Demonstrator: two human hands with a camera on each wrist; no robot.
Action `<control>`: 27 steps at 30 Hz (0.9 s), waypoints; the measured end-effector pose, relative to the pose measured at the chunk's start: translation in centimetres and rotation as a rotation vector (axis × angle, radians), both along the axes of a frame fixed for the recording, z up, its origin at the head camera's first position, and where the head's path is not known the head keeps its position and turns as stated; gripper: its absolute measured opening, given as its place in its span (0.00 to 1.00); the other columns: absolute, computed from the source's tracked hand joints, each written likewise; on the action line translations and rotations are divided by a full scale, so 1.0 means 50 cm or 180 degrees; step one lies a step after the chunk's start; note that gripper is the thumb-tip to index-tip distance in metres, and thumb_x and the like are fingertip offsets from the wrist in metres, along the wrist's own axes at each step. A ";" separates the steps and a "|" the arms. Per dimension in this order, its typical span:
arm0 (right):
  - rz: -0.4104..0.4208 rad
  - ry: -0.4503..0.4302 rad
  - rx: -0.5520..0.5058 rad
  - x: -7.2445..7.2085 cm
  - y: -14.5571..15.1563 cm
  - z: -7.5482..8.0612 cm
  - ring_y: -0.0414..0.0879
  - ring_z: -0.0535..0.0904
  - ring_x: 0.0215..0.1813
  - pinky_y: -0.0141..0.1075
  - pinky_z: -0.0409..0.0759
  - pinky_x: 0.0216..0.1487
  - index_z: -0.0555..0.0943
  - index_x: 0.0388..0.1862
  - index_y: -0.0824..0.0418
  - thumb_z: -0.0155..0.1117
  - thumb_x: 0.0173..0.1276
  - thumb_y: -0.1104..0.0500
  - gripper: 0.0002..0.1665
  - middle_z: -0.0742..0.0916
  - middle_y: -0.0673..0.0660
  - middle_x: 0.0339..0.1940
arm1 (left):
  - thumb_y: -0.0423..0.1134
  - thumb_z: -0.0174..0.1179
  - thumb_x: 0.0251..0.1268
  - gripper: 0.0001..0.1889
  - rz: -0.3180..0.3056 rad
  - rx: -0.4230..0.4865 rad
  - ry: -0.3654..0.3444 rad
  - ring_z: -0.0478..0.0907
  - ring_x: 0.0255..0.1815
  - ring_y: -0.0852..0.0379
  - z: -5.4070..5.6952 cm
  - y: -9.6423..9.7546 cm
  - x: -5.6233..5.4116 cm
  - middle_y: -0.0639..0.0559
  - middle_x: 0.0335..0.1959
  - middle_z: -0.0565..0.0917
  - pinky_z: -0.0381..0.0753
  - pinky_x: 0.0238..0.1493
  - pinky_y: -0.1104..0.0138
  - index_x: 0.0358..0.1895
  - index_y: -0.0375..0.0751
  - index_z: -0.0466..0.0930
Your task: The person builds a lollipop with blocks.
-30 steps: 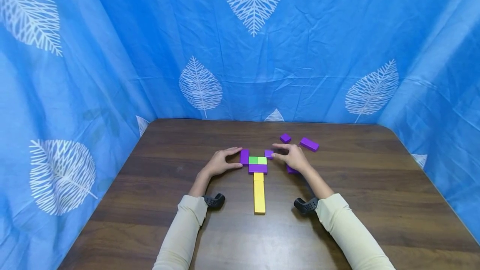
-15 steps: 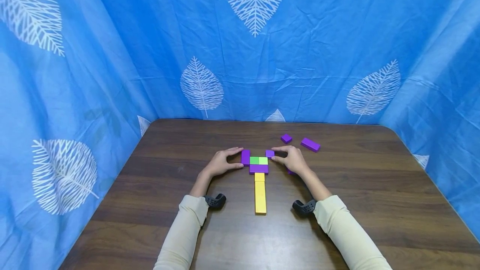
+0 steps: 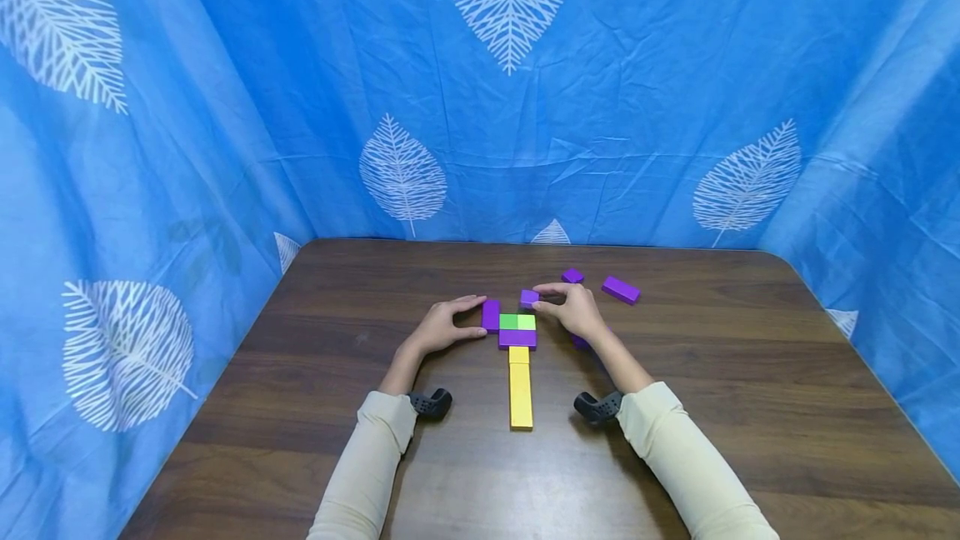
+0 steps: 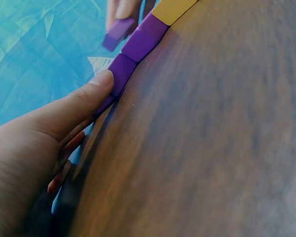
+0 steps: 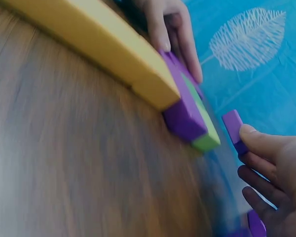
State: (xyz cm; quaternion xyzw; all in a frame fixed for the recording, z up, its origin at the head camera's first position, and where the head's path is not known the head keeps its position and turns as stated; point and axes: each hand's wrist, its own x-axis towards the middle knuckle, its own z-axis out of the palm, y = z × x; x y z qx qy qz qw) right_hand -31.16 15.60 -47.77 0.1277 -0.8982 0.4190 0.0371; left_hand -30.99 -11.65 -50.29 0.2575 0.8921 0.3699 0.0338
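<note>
My left hand (image 3: 441, 325) grips an upright-lying purple block (image 3: 491, 317) end to end, thumb at its near end and fingertips at the far one. That block lies beside two green blocks (image 3: 508, 321), behind a crosswise purple block (image 3: 517, 339). From there a line of yellow blocks (image 3: 521, 394) runs toward me. Between thumb and fingers my right hand (image 3: 577, 311) pinches a small purple block (image 3: 528, 298). In the right wrist view this small block (image 5: 233, 129) is held up, apart from the green blocks.
On the brown table (image 3: 360, 290), a small purple block (image 3: 572, 276) and a longer purple block (image 3: 621, 290) lie behind and right of my right hand. Another purple block (image 3: 581, 342) is partly hidden under the right wrist. A blue leaf-print curtain (image 3: 300, 148) hangs behind the table.
My right hand has moved left and lifted the small purple block, bringing it behind the green blocks. The left hand stays at its purple block.
</note>
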 end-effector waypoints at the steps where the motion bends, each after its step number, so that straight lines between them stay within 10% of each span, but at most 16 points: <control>1: 0.0026 -0.0023 -0.0033 -0.002 -0.007 0.001 0.55 0.76 0.54 0.48 0.73 0.54 0.83 0.48 0.59 0.69 0.58 0.53 0.20 0.85 0.58 0.46 | 0.55 0.64 0.54 0.34 0.0003 -0.0005 -0.0007 0.62 0.66 0.51 0.000 0.000 0.000 0.48 0.64 0.69 0.62 0.64 0.56 0.65 0.50 0.68; 27: 0.0322 -0.0157 0.0246 -0.012 -0.060 -0.012 0.54 0.74 0.57 0.50 0.69 0.59 0.83 0.49 0.56 0.68 0.58 0.53 0.19 0.84 0.57 0.49 | 0.56 0.63 0.55 0.34 -0.0046 0.0006 -0.0017 0.61 0.67 0.50 -0.002 -0.001 -0.001 0.49 0.65 0.68 0.61 0.64 0.54 0.66 0.50 0.67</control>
